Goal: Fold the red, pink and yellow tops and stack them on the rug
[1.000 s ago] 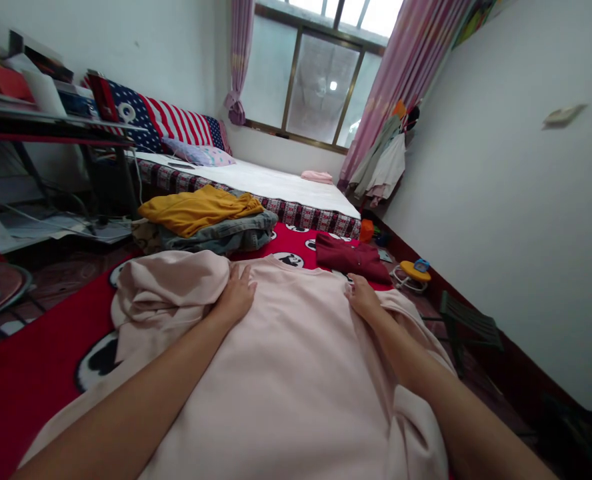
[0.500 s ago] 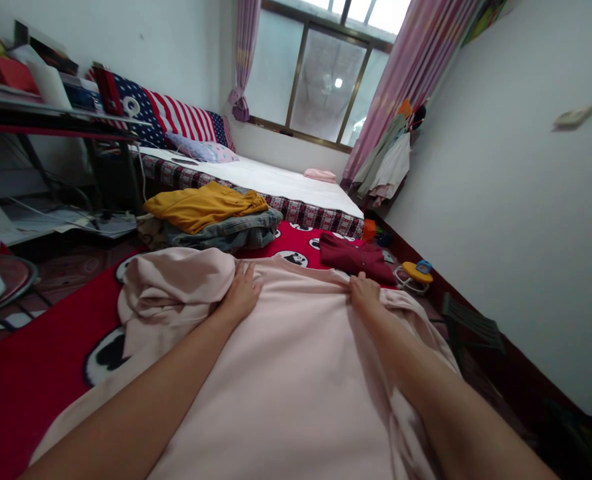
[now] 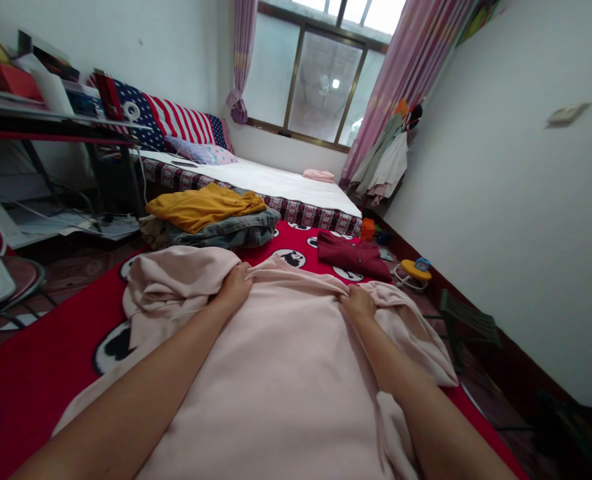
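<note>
Head view, one entry per item.

Pink garment [image 3: 286, 373]: spread flat over the red blanket [image 3: 41, 363], filling the near middle; its far edge is bunched into a ridge between my two hands, with a loose heap of the same cloth at the far left.

My left hand [image 3: 235, 288]: fingers curled narrow, pinching the far edge of the pink garment beside the heap.

My right hand [image 3: 359, 303]: closed on the same bunched edge, further right; knuckles up, cloth gathered under the fingers.

Red blanket: printed with black-and-white round figures, lying under the garment and reaching to the bed.

Yellow cloth [image 3: 201, 205]: on top of a grey pile [image 3: 231, 232], beyond my left hand, well apart from it.

Dark red garment [image 3: 351, 255]: folded on the blanket beyond my right hand.

Bed [image 3: 276, 183]: along the far wall below the window [image 3: 321, 80], striped pillow [image 3: 171, 123] at its left end.

Shelf [image 3: 51, 120]: far left, cluttered.
</note>
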`<state>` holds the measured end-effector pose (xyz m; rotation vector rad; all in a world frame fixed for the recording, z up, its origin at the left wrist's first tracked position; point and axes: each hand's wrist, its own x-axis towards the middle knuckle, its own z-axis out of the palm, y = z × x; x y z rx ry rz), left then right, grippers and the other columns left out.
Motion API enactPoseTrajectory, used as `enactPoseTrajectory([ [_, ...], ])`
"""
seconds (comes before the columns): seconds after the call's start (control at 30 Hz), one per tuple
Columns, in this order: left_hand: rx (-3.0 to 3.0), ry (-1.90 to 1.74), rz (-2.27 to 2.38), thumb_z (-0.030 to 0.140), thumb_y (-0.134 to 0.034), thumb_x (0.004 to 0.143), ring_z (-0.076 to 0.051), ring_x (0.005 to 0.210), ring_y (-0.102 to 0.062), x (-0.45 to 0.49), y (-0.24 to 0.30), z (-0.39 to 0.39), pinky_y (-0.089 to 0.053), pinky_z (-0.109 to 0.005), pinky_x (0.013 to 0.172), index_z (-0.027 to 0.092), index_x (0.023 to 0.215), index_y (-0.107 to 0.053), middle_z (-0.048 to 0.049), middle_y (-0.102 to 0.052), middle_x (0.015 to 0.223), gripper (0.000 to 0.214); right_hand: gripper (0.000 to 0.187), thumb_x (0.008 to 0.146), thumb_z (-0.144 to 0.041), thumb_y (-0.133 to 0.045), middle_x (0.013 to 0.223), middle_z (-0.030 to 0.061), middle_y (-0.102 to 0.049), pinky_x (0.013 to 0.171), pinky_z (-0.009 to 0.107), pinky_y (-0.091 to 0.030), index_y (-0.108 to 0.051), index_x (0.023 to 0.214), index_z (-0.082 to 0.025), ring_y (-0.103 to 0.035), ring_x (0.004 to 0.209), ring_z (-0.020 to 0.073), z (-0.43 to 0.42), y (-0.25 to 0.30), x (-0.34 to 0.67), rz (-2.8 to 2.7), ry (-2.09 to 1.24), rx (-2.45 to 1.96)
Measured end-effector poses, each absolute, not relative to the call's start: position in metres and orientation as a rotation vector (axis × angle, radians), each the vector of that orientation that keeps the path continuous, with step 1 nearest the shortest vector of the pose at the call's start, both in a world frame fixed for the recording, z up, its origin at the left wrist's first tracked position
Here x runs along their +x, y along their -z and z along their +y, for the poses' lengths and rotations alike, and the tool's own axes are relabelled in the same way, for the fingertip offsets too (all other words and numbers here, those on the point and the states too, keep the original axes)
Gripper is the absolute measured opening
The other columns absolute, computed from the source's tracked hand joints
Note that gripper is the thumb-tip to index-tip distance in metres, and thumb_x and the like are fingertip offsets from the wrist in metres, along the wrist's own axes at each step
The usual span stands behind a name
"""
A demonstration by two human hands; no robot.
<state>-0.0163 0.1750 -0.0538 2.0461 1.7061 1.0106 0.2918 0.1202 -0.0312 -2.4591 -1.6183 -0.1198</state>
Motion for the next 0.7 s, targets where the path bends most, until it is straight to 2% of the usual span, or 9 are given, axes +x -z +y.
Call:
enactPoseTrajectory([
  [0.13, 2.127, -1.083, 1.702, 0.009, -0.049, 0.072, -0.021, 0.086, -0.062, -0.012, 0.034, 0.172, -0.047, -0.028, 0.079, 0.018, 0.089, -0.064, -0.0047, -0.067, 0.085, 0.024, 0.028, 0.082, -0.036, -0.052, 0.093, 0.0108, -0.073, 0.072, 0.029, -0.044, -0.073, 0.091, -0.019, -0.067, 0.091, 0.0253, 0.122, 0.003, 0.298, -1.649, 0.088, -2.335],
  [0.23, 2.248, -1.184, 1.786, 0.007, -0.048, 0.073, -0.022, 0.093, -0.061, -0.003, -0.003, 0.187, -0.045, -0.028, 0.085, 0.019, 0.093, -0.064, -0.0059, -0.066, 0.091, 0.028, 0.029, 0.081, -0.034, -0.051, 0.090, 0.0118, -0.073, 0.073, 0.031, -0.045, -0.073, 0.087, -0.017, -0.067, 0.089, 0.0266, 0.141, -0.033, 0.304, -1.537, 0.151, -2.281],
  [0.33, 2.232, -1.130, 1.968, 0.007, -0.048, 0.080, -0.025, 0.105, -0.059, 0.014, -0.039, 0.209, -0.044, -0.032, 0.093, 0.018, 0.108, -0.062, -0.0105, -0.062, 0.110, 0.033, 0.033, 0.083, -0.029, -0.049, 0.104, 0.0137, -0.070, 0.082, 0.033, -0.046, -0.068, 0.107, -0.015, -0.064, 0.098, 0.0277, 0.167, -0.055, 0.302, -1.382, 0.218, -2.220],
  [0.4, 2.172, -1.050, 2.048, 0.011, -0.053, 0.082, -0.028, 0.113, -0.057, 0.027, -0.045, 0.217, -0.043, -0.036, 0.096, 0.018, 0.128, -0.052, -0.0151, -0.051, 0.130, 0.047, 0.050, 0.084, -0.027, -0.051, 0.124, 0.0175, -0.061, 0.093, 0.034, -0.043, -0.051, 0.132, -0.011, -0.057, 0.114, 0.0278, 0.178, -0.049, 0.297, -1.352, 0.202, -2.146],
  [0.47, 2.195, -0.916, 2.031, 0.020, -0.063, 0.080, -0.034, 0.127, -0.047, 0.040, -0.031, 0.215, -0.041, -0.040, 0.101, 0.018, 0.144, -0.036, -0.0198, -0.031, 0.149, 0.069, 0.072, 0.085, -0.034, -0.055, 0.143, 0.0232, -0.043, 0.102, 0.036, -0.038, -0.029, 0.146, -0.007, -0.044, 0.130, 0.0288, 0.180, -0.025, 0.289, -1.393, 0.112, -2.143],
  [0.53, 2.299, -0.696, 1.935, 0.035, -0.064, 0.081, -0.038, 0.139, -0.031, 0.050, -0.002, 0.207, -0.033, -0.047, 0.108, 0.018, 0.147, -0.032, -0.0200, -0.017, 0.157, 0.075, 0.077, 0.088, -0.042, -0.052, 0.152, 0.0241, -0.029, 0.109, 0.041, -0.031, -0.021, 0.150, -0.008, -0.032, 0.139, 0.0310, 0.174, 0.009, 0.282, -1.496, 0.012, -2.226],
  [0.6, 2.404, -0.517, 1.844, 0.046, -0.052, 0.089, -0.036, 0.143, -0.024, 0.055, 0.029, 0.197, -0.021, -0.053, 0.113, 0.018, 0.145, -0.039, -0.0181, -0.020, 0.158, 0.064, 0.066, 0.093, -0.047, -0.044, 0.154, 0.0192, -0.028, 0.112, 0.049, -0.023, -0.030, 0.149, -0.016, -0.025, 0.142, 0.0328, 0.166, 0.040, 0.279, -1.643, -0.010, -2.304],
  [0.7, 2.474, -0.482, 1.846, 0.050, -0.037, 0.094, -0.033, 0.142, -0.027, 0.056, 0.058, 0.187, -0.011, -0.055, 0.115, 0.019, 0.142, -0.045, -0.0171, -0.033, 0.153, 0.058, 0.059, 0.096, -0.052, -0.034, 0.155, 0.0141, -0.029, 0.113, 0.053, -0.016, -0.038, 0.146, -0.023, -0.023, 0.143, 0.0337, 0.159, 0.063, 0.279, -1.756, 0.040, -2.359],
])
